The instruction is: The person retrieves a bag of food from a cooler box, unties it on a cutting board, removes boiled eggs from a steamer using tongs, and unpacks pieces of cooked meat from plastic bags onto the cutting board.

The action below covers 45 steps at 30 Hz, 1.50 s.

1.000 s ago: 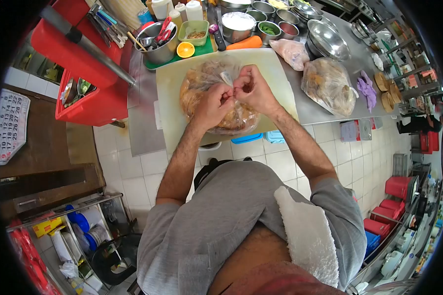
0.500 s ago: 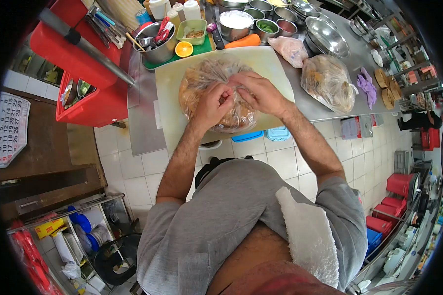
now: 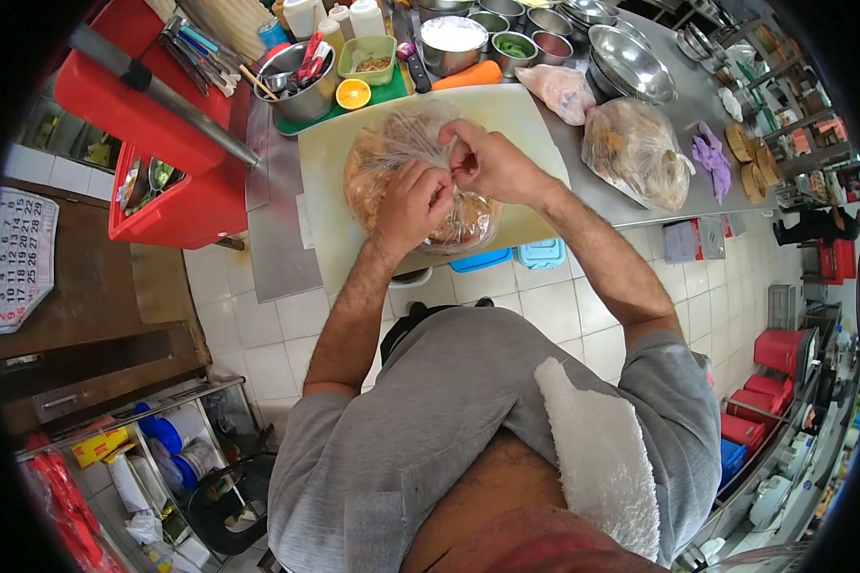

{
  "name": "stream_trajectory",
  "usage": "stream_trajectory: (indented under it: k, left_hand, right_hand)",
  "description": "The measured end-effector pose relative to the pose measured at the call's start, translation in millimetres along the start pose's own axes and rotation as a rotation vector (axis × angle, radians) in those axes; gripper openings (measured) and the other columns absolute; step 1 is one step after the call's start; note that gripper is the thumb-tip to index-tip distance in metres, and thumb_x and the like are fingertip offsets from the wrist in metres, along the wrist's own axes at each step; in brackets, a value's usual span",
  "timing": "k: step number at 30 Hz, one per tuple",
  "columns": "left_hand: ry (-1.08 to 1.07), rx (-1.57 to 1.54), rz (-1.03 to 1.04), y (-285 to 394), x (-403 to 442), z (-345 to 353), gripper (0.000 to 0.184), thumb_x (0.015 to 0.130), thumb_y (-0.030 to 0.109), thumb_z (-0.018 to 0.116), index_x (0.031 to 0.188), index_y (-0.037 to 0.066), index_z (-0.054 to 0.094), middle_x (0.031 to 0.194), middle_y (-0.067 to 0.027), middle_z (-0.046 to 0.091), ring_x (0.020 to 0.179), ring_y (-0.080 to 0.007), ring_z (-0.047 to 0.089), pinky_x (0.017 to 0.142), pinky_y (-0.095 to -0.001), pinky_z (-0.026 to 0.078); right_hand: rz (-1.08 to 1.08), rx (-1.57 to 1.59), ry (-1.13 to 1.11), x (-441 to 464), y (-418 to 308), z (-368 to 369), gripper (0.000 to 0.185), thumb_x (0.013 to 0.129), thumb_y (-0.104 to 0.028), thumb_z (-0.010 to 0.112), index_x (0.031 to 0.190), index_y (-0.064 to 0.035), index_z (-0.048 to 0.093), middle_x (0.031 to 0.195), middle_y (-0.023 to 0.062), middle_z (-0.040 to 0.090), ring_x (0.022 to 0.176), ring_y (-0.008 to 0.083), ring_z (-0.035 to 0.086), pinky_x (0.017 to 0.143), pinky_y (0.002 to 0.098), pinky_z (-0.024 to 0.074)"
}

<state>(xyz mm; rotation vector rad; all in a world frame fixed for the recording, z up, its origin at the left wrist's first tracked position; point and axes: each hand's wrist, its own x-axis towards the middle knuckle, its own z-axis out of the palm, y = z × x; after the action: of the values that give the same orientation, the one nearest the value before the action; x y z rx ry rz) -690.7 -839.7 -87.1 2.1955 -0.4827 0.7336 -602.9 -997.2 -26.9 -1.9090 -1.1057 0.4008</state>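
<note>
A clear plastic bag (image 3: 371, 167) full of orange-brown food lies on the pale cutting board (image 3: 323, 205). My left hand (image 3: 414, 203) is closed on the bag's gathered plastic, its fingers pinched together near the middle of the bag's top. Just to the right, my right hand (image 3: 499, 168) has its fingers curled and pinched on the bag's neck. The plastic between the hands is bunched and creased. My fingers partly hide the knot or opening, so I cannot tell whether it is tied.
Behind the board stand a steel pot (image 3: 306, 95), an orange half (image 3: 353, 94), a carrot (image 3: 468, 76) and several steel bowls (image 3: 512, 53). To the right lie a pinkish bag (image 3: 556, 93), another filled bag (image 3: 637, 158) and a purple glove (image 3: 709, 162). A red bin (image 3: 183, 215) is at left.
My right hand has shifted slightly up, its fingers now curled higher over the bag's neck. My left hand stays nearly in place on the plastic.
</note>
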Motion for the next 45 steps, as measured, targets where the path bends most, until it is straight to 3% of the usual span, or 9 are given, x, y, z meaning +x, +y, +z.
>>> stream_trajectory:
  k: [6,11,15,17,24,27,29,39,45]
  left_hand:
    - [0.008,0.068,0.013,2,1,-1,0.018,0.070,0.000,0.064,0.084,0.003,0.054,0.080,-0.0086,0.054,0.077,-0.0270,0.053,0.067,-0.0358,0.045]
    - [0.003,0.133,0.035,3,1,1,0.016,0.072,0.001,0.064,0.085,0.004,0.055,0.080,-0.0082,0.054,0.076,-0.0248,0.055,0.066,-0.0341,0.045]
    - [-0.064,-0.090,-0.160,12,11,-12,0.013,0.077,0.003,0.063,0.089,0.002,0.058,0.082,-0.0077,0.056,0.074,-0.0202,0.057,0.065,-0.0304,0.047]
    - [0.011,-0.208,-0.268,24,24,-26,0.011,0.075,0.005,0.061,0.086,0.003,0.059,0.083,-0.0091,0.057,0.072,-0.0264,0.058,0.064,-0.0360,0.048]
    - [-0.202,-0.048,-0.190,16,40,-31,0.014,0.078,0.003,0.062,0.092,0.002,0.061,0.082,-0.0077,0.057,0.072,-0.0174,0.060,0.063,-0.0275,0.050]
    - [-0.234,0.030,-0.152,17,43,-29,0.015,0.075,0.004,0.064,0.089,0.002,0.060,0.080,-0.0070,0.056,0.071,-0.0178,0.060,0.063,-0.0279,0.050]
    - [-0.252,0.023,-0.168,16,40,-26,0.019,0.071,0.012,0.061,0.088,0.004,0.058,0.081,-0.0114,0.055,0.075,-0.0301,0.058,0.066,-0.0406,0.048]
    - [-0.323,0.123,-0.029,8,38,-23,0.020,0.068,0.011,0.063,0.083,0.001,0.053,0.076,-0.0119,0.052,0.070,-0.0294,0.057,0.061,-0.0380,0.047]
    - [-0.294,0.007,-0.077,4,35,-19,0.017,0.069,0.008,0.062,0.080,0.001,0.053,0.074,-0.0112,0.052,0.066,-0.0273,0.056,0.060,-0.0364,0.046]
  right_hand:
    - [0.077,0.212,0.269,-11,30,33,0.035,0.072,0.005,0.062,0.101,-0.0015,0.042,0.074,0.0051,0.060,0.066,0.0103,0.055,0.062,0.0258,0.0470]
    - [0.179,0.736,0.564,-15,39,49,0.039,0.071,0.008,0.062,0.100,-0.0047,0.038,0.080,0.0055,0.062,0.073,0.0085,0.057,0.066,0.0221,0.0471]
    - [0.233,0.744,0.533,-16,21,31,0.039,0.071,0.008,0.063,0.098,-0.0049,0.038,0.080,0.0061,0.062,0.073,0.0086,0.057,0.066,0.0218,0.0473]
    - [0.183,0.601,0.465,-15,16,21,0.033,0.075,0.009,0.060,0.096,-0.0072,0.039,0.081,0.0050,0.063,0.074,0.0081,0.057,0.066,0.0218,0.0468]
    - [0.152,0.444,0.429,-5,8,18,0.032,0.075,0.006,0.061,0.094,-0.0065,0.039,0.078,0.0035,0.059,0.073,0.0072,0.055,0.066,0.0211,0.0461]
    - [0.175,0.372,0.432,-3,8,21,0.033,0.073,0.005,0.062,0.094,-0.0062,0.038,0.077,0.0033,0.057,0.072,0.0076,0.055,0.065,0.0217,0.0463]
    - [0.182,0.370,0.486,-3,11,25,0.032,0.069,0.004,0.065,0.087,-0.0050,0.040,0.070,0.0028,0.054,0.067,0.0093,0.054,0.062,0.0252,0.0474]
    - [0.265,0.214,0.452,-2,11,34,0.031,0.069,0.006,0.062,0.087,-0.0052,0.039,0.074,0.0048,0.054,0.069,0.0120,0.055,0.063,0.0247,0.0472]
    - [0.341,0.541,0.499,2,31,33,0.033,0.066,0.007,0.063,0.084,-0.0062,0.039,0.071,0.0040,0.051,0.063,0.0109,0.052,0.054,0.0234,0.0435]
